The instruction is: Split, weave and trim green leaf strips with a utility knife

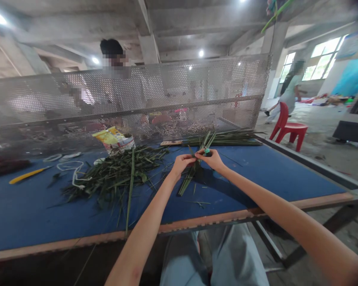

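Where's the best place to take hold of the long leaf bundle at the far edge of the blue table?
Grip the long leaf bundle around its middle, coming from above on the near side. Its leaves lie flat and roughly parallel on the blue table, so one hand should gather them; the tips splay.

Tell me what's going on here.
A seated person is pinching a bunch of long green leaves between their left hand and right hand, over a blue table, with a small teal-capped object at the right hand. A heap of leaves lies to the left. Another person stands beyond a perforated metal screen.
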The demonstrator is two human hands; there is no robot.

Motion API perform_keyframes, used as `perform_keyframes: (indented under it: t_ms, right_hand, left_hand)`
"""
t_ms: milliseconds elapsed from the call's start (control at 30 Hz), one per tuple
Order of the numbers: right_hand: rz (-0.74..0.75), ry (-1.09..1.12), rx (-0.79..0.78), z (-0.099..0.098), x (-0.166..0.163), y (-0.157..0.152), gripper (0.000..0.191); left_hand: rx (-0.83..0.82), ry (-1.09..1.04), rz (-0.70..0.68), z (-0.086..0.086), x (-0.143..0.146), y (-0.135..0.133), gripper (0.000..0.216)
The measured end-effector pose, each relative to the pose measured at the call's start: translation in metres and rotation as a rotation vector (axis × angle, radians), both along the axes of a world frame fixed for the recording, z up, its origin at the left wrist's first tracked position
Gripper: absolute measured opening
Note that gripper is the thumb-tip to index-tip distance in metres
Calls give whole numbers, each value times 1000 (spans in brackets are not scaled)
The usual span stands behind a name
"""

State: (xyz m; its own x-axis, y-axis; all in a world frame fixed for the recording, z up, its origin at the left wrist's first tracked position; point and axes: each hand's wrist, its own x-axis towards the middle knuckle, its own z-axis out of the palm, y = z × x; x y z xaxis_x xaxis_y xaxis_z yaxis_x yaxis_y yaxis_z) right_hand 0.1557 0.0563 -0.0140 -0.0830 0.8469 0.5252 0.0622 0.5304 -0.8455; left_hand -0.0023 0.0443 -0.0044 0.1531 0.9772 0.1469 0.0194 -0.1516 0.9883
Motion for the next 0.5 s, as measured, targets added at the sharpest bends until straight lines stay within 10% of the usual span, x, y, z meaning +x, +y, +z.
perform_keyframes:
  t_ms: [500]
  right_hand:
    - [-102,-426,373,1,7,-19,19]
  left_hand:
    - [6,-136,-28,-1,-4,1,15]
